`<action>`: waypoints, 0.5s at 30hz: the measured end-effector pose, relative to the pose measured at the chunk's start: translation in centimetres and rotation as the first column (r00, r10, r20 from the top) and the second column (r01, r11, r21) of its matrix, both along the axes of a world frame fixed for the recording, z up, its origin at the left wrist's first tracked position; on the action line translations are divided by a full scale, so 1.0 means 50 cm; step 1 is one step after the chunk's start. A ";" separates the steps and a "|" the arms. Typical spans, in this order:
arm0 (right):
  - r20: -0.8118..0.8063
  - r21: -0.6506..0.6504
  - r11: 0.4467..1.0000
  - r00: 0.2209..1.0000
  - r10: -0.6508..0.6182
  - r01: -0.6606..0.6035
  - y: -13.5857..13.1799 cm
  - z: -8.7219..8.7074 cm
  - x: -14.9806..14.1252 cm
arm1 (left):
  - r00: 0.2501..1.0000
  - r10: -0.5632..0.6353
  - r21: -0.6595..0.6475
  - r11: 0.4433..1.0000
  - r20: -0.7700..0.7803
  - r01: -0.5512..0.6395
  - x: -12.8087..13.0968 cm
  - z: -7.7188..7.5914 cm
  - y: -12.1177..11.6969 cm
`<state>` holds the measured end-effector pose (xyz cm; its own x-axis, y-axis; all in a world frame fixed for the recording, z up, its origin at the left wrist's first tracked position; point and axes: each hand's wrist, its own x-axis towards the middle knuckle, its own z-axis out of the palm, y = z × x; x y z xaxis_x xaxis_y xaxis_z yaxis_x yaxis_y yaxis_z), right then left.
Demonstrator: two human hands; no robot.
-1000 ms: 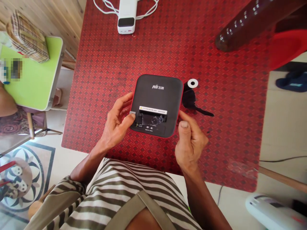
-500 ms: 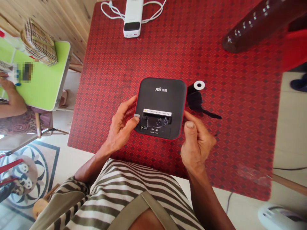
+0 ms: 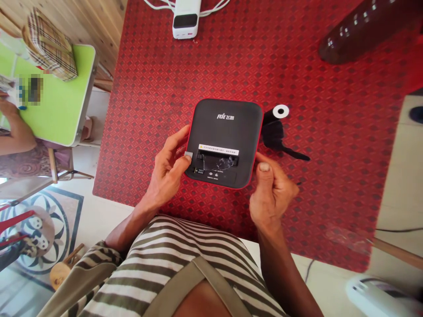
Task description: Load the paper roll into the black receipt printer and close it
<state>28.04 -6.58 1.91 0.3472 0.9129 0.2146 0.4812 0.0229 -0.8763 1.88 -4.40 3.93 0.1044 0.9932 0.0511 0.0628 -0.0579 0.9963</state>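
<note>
A flat, squarish black device (image 3: 228, 130) with a red rim and white lettering sits above the red table in front of me. On its face are a white label strip and a recess with crinkled clear film. My left hand (image 3: 170, 169) grips the left edge, thumb on a small grey tab (image 3: 188, 157) and fingers behind. At the lower right edge my right hand (image 3: 272, 191) has its fingers curled against the device, its thumb raised off the face; the fingertips are hidden. Beyond that edge lies a black roll with a white end (image 3: 280, 111), beside crumpled black material (image 3: 274, 136).
The red patterned table (image 3: 158, 75) carries a white power bank (image 3: 185, 22) with white cables and a long dark brown cylinder (image 3: 350, 42). At left, a person's arm (image 3: 16, 127) rests by a green table (image 3: 62, 114) with a plaid bag (image 3: 53, 46).
The view has shifted slightly, so the table items sit a little higher. The device appears a touch larger and nearer. Both hands keep nearly the same grip.
</note>
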 end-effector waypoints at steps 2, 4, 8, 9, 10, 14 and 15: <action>0.009 -0.007 1.000 1.000 -0.009 0.009 -0.001 -0.002 -0.001 | 1.000 0.005 -0.004 1.000 0.027 -0.005 0.002 -0.002 -0.001; 0.004 -0.016 1.000 1.000 -0.009 0.009 -0.002 0.000 -0.002 | 0.998 0.008 -0.002 1.000 0.056 -0.008 0.003 -0.005 0.000; -0.021 -0.045 0.999 1.000 -0.004 0.003 -0.003 0.005 -0.008 | 0.994 0.017 0.020 1.000 0.107 -0.020 0.004 -0.013 0.004; -0.024 -0.044 0.999 1.000 -0.007 0.006 -0.004 0.005 -0.009 | 0.993 0.026 0.028 0.999 0.111 -0.030 0.005 -0.014 0.005; -0.026 -0.042 0.999 1.000 -0.010 0.009 -0.004 0.004 -0.010 | 0.993 0.038 0.034 0.999 0.111 -0.041 0.006 -0.015 0.005; -0.018 -0.059 0.998 1.000 -0.005 0.004 -0.006 -0.001 -0.012 | 0.993 0.066 0.043 0.997 0.095 -0.070 0.011 -0.017 0.006; -0.012 -0.058 0.998 1.000 -0.006 0.005 -0.006 -0.002 -0.013 | 0.994 0.065 0.044 0.997 0.093 -0.069 0.012 -0.017 0.006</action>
<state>27.40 -6.88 1.79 0.3546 0.9217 0.1573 0.4708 -0.0307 -0.8817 2.47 -4.08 3.07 0.0306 0.9941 0.1041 -0.0228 -0.1035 0.9944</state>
